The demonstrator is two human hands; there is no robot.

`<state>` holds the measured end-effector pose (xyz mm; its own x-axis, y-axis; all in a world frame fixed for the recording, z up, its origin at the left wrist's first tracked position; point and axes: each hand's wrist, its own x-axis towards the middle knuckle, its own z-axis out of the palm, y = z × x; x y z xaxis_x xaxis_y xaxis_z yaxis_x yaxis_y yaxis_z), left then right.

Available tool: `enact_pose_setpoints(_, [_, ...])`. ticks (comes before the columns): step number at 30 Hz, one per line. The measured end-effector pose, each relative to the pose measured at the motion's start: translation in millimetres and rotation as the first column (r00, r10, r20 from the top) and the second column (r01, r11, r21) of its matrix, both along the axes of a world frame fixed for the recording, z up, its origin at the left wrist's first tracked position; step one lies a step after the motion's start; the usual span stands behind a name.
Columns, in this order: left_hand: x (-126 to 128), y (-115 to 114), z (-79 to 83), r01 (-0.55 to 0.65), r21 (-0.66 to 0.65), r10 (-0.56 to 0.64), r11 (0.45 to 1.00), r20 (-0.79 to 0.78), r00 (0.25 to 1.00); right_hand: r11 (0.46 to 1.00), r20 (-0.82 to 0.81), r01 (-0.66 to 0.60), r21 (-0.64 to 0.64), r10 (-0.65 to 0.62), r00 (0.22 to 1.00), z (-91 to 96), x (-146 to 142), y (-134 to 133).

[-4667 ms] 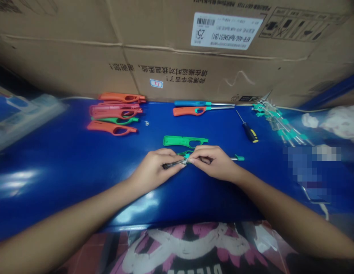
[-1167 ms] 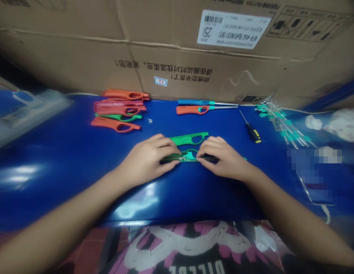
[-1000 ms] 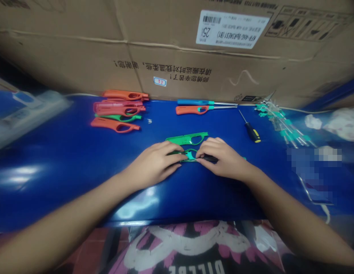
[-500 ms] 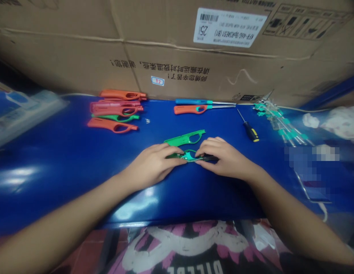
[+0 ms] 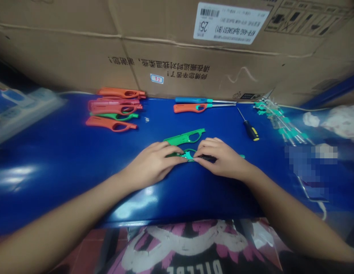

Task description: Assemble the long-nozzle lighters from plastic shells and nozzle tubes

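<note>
My left hand (image 5: pixel 158 161) is closed on the handle end of a green half-shell lighter (image 5: pixel 191 150), low over the blue table. A teal trigger piece (image 5: pixel 188 155) sits in its loop. My right hand (image 5: pixel 218 156) pinches the lighter's other end beside the trigger. A dark, slim part (image 5: pixel 208 157) runs under those fingers; what it is, I cannot make out. Just behind both hands lies another green lighter shell half (image 5: pixel 185 137), its trigger loop to the right.
Orange (image 5: pixel 111 123), red and green lighter shells lie stacked at left. Two lighters with metal barrels (image 5: pixel 191 108) lie along a large cardboard box (image 5: pixel 80 53). To the right are a screwdriver (image 5: pixel 251 131), several metal rods with teal parts (image 5: pixel 285 121), and white crumpled material (image 5: pixel 342 123).
My right fingertips have shifted slightly left along the lighter, closer to my left hand. A small teal tip now shows beyond my right hand. The camera view has tilted slightly.
</note>
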<state>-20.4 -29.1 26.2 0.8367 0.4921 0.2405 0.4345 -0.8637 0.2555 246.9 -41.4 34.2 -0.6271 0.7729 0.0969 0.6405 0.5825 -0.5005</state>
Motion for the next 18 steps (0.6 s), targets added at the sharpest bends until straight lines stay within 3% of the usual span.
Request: enact_pose_setpoints(18, [-0.3,0.0,-1.2,0.008,0.046,-0.008,0.999,0.002,1.000,0.997,-0.065,0.062,-0.034,-0.064,0.996,-1.4,-3.2,0.3])
